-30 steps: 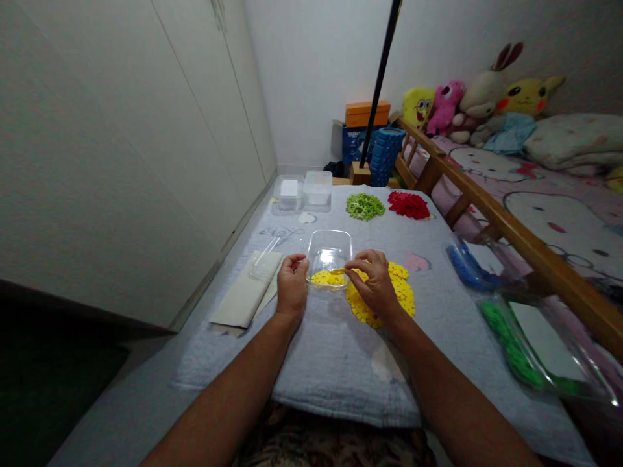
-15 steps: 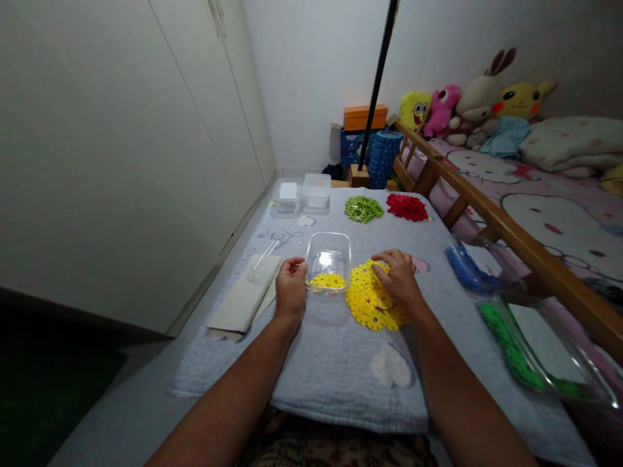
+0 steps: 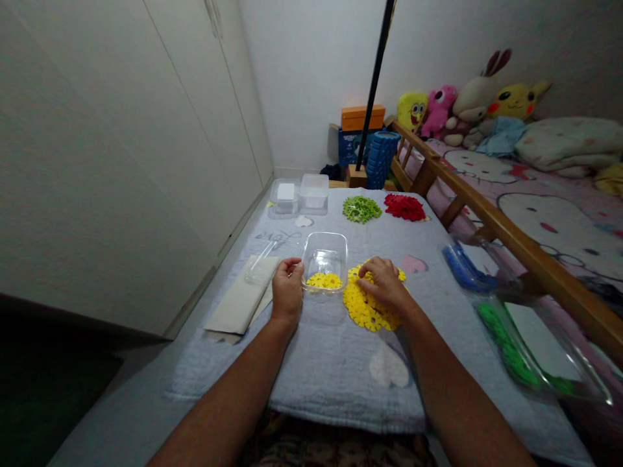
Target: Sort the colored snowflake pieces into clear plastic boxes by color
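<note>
A clear plastic container (image 3: pixel 325 241) stands mid-table with several yellow snowflake discs (image 3: pixel 324 281) in its near end. My left hand (image 3: pixel 287 288) grips its left wall, thumb and fingers closed at the rim. Just right of the container, a flat pile of yellow snowflake discs (image 3: pixel 372 318) lies on the cloth. Over the pile's upper part is my right hand (image 3: pixel 384 283), fingers bent but apart, the fingertips at the discs; I see no disc held clear of the pile. A clear lid (image 3: pixel 263 263) rests on folded beige card (image 3: pixel 238 305) left of my left hand.
Light-green pieces (image 3: pixel 361 209) and red pieces (image 3: pixel 405 207) lie in piles at the back. Two clear containers (image 3: pixel 315 191) stand back left. Packs of blue pieces (image 3: pixel 464 269) and green pieces (image 3: pixel 509 347) sit at right, beside the wooden bed rail (image 3: pixel 487 207).
My right hand has moved left across the yellow pile, nearer the container, and its fingers have curled more. My left hand stays on the container. The view has shifted slightly.
</note>
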### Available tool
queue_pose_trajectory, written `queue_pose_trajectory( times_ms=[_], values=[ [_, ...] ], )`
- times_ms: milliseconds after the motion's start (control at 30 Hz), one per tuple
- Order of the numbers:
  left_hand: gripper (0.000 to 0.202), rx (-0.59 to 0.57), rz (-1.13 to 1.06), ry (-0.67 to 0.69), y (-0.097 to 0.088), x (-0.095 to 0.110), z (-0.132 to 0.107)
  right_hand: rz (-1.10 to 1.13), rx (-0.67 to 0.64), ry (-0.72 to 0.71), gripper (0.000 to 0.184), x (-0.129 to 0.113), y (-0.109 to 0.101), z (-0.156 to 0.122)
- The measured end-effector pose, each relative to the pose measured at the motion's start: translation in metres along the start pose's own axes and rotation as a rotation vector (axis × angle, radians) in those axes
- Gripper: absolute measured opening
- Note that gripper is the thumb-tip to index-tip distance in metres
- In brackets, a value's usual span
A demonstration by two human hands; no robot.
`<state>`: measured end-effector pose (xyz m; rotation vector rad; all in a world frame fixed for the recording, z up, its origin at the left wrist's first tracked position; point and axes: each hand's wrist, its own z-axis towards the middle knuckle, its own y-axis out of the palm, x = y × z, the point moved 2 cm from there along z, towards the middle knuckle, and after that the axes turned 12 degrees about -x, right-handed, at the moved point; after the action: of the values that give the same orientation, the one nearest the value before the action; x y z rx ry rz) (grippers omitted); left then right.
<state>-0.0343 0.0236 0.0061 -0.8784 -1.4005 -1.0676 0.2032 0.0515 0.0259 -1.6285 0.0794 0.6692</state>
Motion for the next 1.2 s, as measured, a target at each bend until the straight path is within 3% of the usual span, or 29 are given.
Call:
queue_pose_trajectory(
  times_ms=[267, 533, 633, 800, 1033, 1200],
  values=[
    [0.025, -0.016, -0.039, -0.012, 0.001, 0.000, 0.000, 0.353, 0.132, 0.020, 0.010, 0.007, -0.009, 0.002],
    [0.025, -0.026, -0.035, -0.018, 0.002, 0.003, -0.002, 0.750, 0.309, 0.003, 0.022, -0.011, -0.016, -0.004],
    [0.025, -0.034, -0.032, -0.016, 0.003, 0.005, -0.003, 0.686, 0.325, -0.072, 0.017, -0.021, -0.013, -0.007],
    [0.026, -0.044, -0.059, -0.025, 0.004, 0.006, -0.004, 0.393, 0.350, -0.207, 0.014, -0.038, -0.008, -0.010],
    [0.025, -0.051, -0.051, -0.015, 0.004, 0.008, -0.004, 0.132, 0.327, -0.209, 0.014, -0.051, -0.002, -0.007],
    [0.025, -0.054, -0.055, -0.019, 0.004, 0.009, -0.004, 0.140, 0.327, -0.234, 0.016, -0.046, -0.005, -0.008]
  ],
)
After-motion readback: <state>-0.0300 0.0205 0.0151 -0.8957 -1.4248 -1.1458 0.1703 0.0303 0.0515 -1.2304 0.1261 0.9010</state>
